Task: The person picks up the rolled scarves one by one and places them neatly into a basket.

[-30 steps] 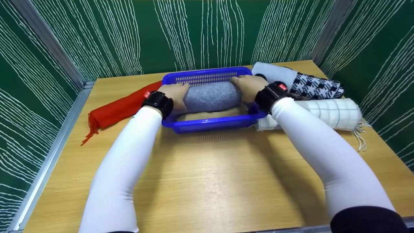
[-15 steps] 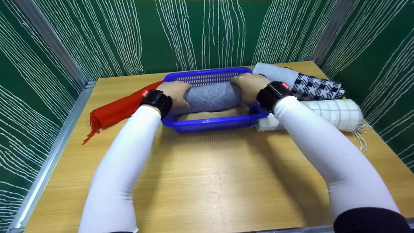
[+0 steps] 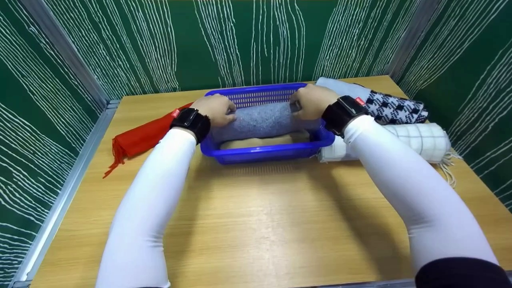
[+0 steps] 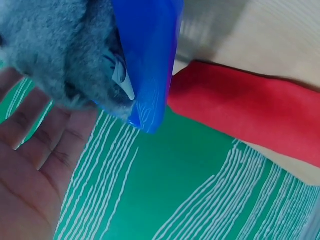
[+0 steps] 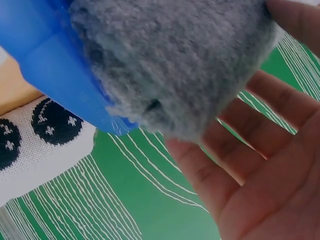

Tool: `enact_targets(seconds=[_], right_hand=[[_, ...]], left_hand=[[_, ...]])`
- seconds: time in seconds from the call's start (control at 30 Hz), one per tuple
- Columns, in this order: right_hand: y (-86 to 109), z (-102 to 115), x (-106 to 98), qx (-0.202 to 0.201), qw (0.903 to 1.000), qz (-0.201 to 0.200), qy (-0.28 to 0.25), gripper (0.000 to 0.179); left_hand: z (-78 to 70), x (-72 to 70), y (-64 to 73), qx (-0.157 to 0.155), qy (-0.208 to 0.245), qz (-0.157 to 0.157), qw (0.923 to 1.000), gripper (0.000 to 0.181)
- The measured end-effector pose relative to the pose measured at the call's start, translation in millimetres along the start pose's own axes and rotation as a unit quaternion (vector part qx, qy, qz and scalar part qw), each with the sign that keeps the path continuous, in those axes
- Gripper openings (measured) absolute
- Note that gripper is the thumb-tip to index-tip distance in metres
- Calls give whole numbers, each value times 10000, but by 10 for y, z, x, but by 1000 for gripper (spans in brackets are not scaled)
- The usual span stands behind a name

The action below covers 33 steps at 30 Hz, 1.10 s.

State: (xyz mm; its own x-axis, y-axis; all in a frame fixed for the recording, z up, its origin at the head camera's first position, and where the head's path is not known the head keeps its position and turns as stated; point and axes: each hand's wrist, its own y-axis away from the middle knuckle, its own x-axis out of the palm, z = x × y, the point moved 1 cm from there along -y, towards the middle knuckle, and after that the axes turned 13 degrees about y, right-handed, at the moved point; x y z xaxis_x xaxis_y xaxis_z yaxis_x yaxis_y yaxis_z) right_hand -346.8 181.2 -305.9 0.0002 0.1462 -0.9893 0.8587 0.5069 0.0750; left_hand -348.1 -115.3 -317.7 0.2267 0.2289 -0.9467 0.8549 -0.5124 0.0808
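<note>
In the head view a rolled grey fuzzy scarf lies in the blue plastic basket, behind a beige roll. My left hand is at the scarf's left end, and the left wrist view shows that hand's fingers extended beside the fuzzy cloth. At the opposite end is my right hand. Its fingers spread loosely around the roll's end in the right wrist view, the palm away from the cloth. Part of the scarf's right end is hidden behind the right hand.
A rolled red fringed scarf lies left of the basket on the wooden table. To the right are a black-and-white patterned roll and a white checked fringed roll. Green walls with white lines enclose the back and sides.
Both hands have loosened from the grey scarf and drawn slightly outward and up, left hand leftward, right hand rightward. More of the scarf shows inside the basket.
</note>
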Motion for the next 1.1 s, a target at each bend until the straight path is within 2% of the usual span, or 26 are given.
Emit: enact_targets(seconds=[0.13, 0.37, 0.57, 0.73, 0.87, 0.9, 0.93, 0.97, 1.1], right_hand=[[-12, -8, 0, 109, 9999, -50, -41, 37], [-30, 31, 73, -13, 9998, -180, -17, 26], [-45, 101, 115, -28, 9999, 114, 89, 31], [-80, 127, 168, -1, 9993, 307, 197, 24], [-130, 122, 240, -102, 9984, 429, 356, 24], [-140, 121, 256, -120, 9981, 461, 386, 24], [-147, 121, 270, -132, 9978, 494, 415, 24], [-152, 122, 279, -139, 9976, 519, 436, 23], [-169, 131, 301, -96, 9965, 637, 541, 18]], left_hand=[[-4, -24, 1, -11, 93, -31, 10000, 25], [25, 38, -47, 20, 219, -11, 9998, 28], [17, 108, -56, -55, 270, 40, 9996, 26], [22, 186, -91, -245, 218, 140, 9994, 20], [75, 277, -188, -375, 60, 316, 9988, 19], [206, 354, -300, -319, 92, 354, 9988, 20], [211, 367, -312, -346, 64, 390, 9986, 20], [340, 437, -400, -265, 117, 402, 9988, 21], [263, 402, -329, -341, 56, 494, 9982, 22]])
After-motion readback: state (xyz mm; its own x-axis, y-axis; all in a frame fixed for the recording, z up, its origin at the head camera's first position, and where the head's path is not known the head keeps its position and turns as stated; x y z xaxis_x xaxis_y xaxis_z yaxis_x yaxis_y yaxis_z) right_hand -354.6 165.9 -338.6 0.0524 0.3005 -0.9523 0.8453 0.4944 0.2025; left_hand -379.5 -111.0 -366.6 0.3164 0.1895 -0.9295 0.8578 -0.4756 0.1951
